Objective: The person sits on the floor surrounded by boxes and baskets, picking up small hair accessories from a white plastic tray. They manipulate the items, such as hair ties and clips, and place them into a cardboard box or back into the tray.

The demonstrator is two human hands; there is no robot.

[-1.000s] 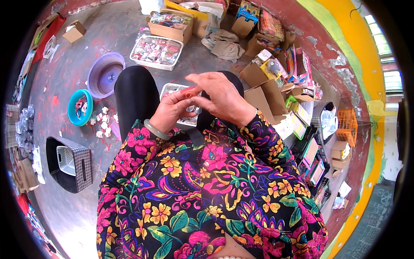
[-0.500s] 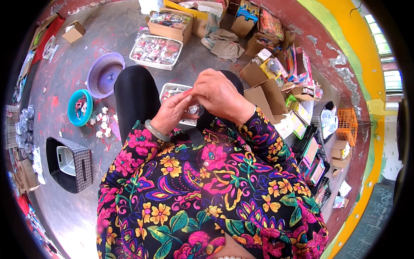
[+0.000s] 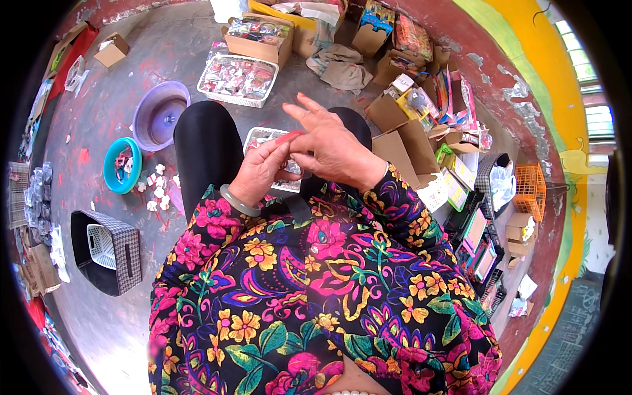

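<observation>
Both hands meet above my lap. My left hand (image 3: 258, 168) is closed in a pinch on a small red piece (image 3: 288, 137), whose exact kind is too small to tell. My right hand (image 3: 332, 146) comes in from the other side, two fingers raised and spread, the thumb apart from them and close to the left fingertips. Part of its index finger lies beside the red piece. Under the hands sits a small white basket (image 3: 253, 135) holding small packed items, largely covered by the hands.
Ahead stand a white basket of packets (image 3: 258, 100) and a cardboard box (image 3: 284, 47). To the left are a purple basin (image 3: 139, 125), a teal basin (image 3: 108, 172), white pieces (image 3: 158, 191) and a checkered bin (image 3: 128, 257). Open cartons (image 3: 403, 155) and an orange crate (image 3: 530, 187) line the right.
My right hand has opened, its fingers lifting and spreading away from the left fingertips. The red piece now shows more clearly. My left hand has hardly moved.
</observation>
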